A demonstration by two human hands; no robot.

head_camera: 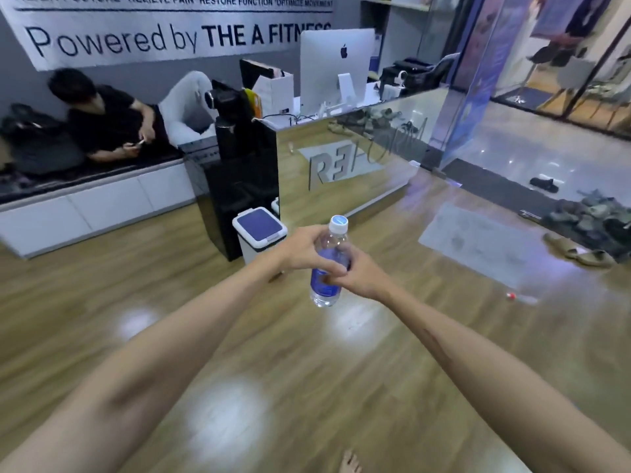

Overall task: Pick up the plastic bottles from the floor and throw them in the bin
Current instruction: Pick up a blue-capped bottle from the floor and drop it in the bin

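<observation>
Water bottle, clear thin plastic, likely light, crushable and slick: left hand and right hand both clamp its labelled middle, bin near

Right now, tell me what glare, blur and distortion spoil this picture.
Head view: ceiling lights leave white glare patches on the floor; wide-angle lens bends the counter and banner; seated person looks smeared; the bottle in both hands stays fairly sharp.
</observation>
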